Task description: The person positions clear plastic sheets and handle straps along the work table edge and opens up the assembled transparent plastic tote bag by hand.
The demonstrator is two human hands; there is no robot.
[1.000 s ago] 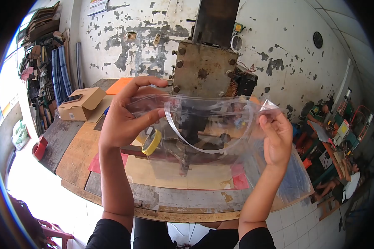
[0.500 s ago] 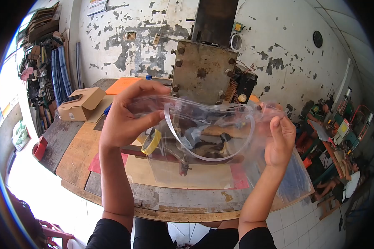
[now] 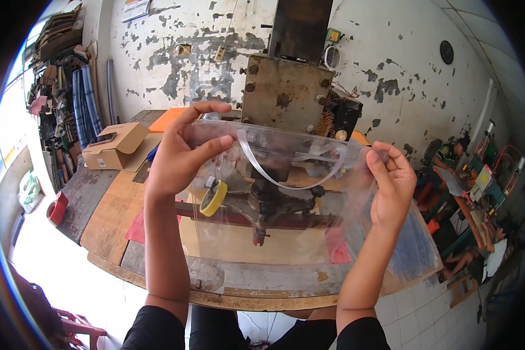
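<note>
A clear plastic bag (image 3: 286, 139) is spread between my two hands, with its upper edge stretched nearly level. A whitish curved strip handle (image 3: 266, 175) loops down across its front. My left hand (image 3: 184, 153) holds the upper left corner, its thumb and forefinger apart at the tips. At the upper right corner, my right hand (image 3: 391, 184) pinches the plastic between thumb and fingers. Through the bag I see a dark metal press part with spoked arms (image 3: 265, 201) and a yellow tape roll (image 3: 214, 198), which lies close to my left wrist.
Behind the bag stands a bolted metal machine (image 3: 286, 87). An open cardboard box (image 3: 115, 147) with a phone (image 3: 101, 139) on it sits left, beyond a red tape roll (image 3: 57, 208). Plastic sheets (image 3: 417, 248) lie at the table's right. Two people work at the far right.
The bag's upper edge has risen and been pulled straighter, and the handle strip now hangs higher and narrower. My left hand has tilted up slightly; my right fingers have closed on the corner.
</note>
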